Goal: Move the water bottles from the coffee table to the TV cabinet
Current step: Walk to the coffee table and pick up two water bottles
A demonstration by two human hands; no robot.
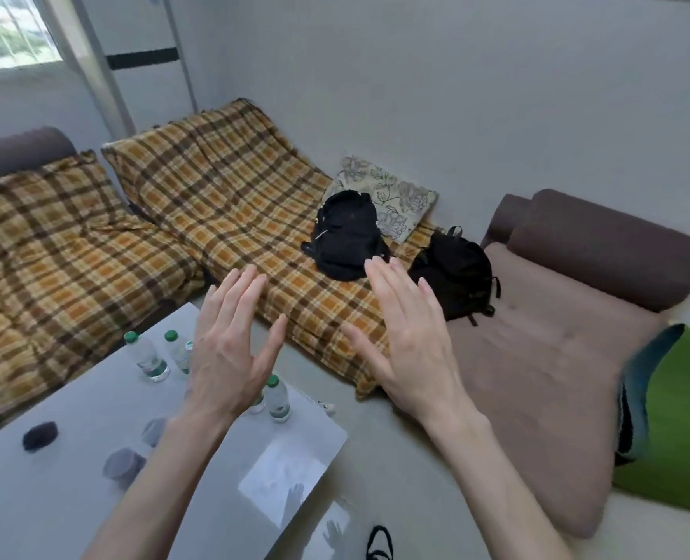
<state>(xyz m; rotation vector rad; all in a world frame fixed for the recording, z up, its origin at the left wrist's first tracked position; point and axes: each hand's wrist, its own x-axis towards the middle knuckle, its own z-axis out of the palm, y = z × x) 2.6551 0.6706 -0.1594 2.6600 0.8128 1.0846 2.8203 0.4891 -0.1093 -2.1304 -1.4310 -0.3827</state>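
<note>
Left hand (pixel 230 357) open, green-capped clear bottles (pixel 149 357) upright

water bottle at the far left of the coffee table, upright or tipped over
Upright. The far-left water bottle stands on its base on the coffee table, green cap pointing up, clear body rising straight beneath it.

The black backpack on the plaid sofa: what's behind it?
Behind the black backpack a floral cushion leans against the white wall. The cushion's lower left part is hidden by the backpack, so nothing more can be told there.
</note>
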